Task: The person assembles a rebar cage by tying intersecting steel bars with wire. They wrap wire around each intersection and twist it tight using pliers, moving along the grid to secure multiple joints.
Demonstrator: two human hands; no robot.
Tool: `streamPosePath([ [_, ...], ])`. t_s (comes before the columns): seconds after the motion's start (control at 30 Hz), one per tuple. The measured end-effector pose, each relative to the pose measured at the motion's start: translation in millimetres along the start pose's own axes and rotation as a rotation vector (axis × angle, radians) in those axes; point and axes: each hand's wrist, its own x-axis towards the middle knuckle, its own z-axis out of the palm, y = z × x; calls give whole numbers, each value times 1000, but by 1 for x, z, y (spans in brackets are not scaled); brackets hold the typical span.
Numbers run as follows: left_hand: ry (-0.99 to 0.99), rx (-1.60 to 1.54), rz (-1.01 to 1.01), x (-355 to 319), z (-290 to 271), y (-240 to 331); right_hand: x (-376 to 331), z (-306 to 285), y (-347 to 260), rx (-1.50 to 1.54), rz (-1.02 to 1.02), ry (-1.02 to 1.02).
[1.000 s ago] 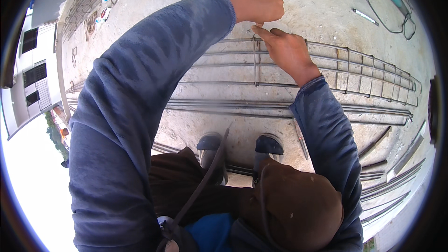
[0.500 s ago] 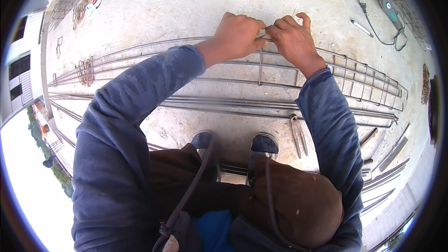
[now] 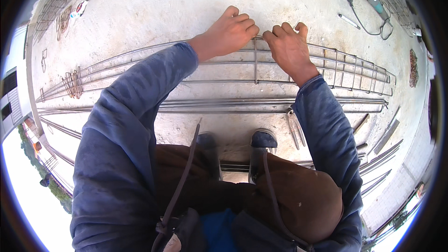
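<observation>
A long rebar cage [image 3: 224,81] of thin steel bars and square stirrups lies across the concrete floor in front of me. My left hand [image 3: 232,31] is closed at the cage's far bar, left of a single stirrup [image 3: 255,63]. Just right of that stirrup, my right hand [image 3: 288,49] has its fingers curled over the same bar. A fine wire end seems to stick up by the right thumb. What either hand pinches is hidden behind the fingers.
Pincers [image 3: 294,129] lie near my right forearm, beside loose steel bars [image 3: 224,105]. At the far right are a corded angle grinder [image 3: 377,3] and a white pen-like tube [image 3: 349,21]. Several loose stirrups [image 3: 72,84] hang together on the cage's left end. A wire bundle [image 3: 413,68] lies far right.
My hands have drawn apart from their meeting point on the far bar; the left has turned and lifted slightly. The whole view has shifted a little.
</observation>
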Motion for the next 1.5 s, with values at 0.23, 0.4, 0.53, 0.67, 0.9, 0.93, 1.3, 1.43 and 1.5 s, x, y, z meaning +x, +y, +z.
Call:
streamPosePath([
  [0.23, 90, -78, 292, 16, 2, -37, -18, -10, -46, -67, 55, 22],
  [0.4, -39, -154, 265, 45, -7, -61, 8, -18, -62, -71, 53, -108],
  [0.53, -124, -305, -47, 44, -2, -70, 45, -38, -44, -39, -96, -223],
  [0.67, -176, -555, -563, 15, 12, -95, 104, -50, -25, 5, -36, -552],
  [0.9, -159, -679, -625, -14, 7, -73, 86, -50, 12, 137, 224, -761],
  [0.93, -215, -722, -604, -14, 1, -65, 72, -51, 8, 136, 222, -696],
  [1.3, -402, -341, -262, 54, -27, 25, -46, -103, -15, 434, 418, 14],
  [1.43, -316, -403, -365, 45, -37, 23, -178, -91, -2, 637, 647, -305],
  [1.5, -163, -503, -415, 40, -26, 27, -273, -46, -9, 478, 612, -464],
])
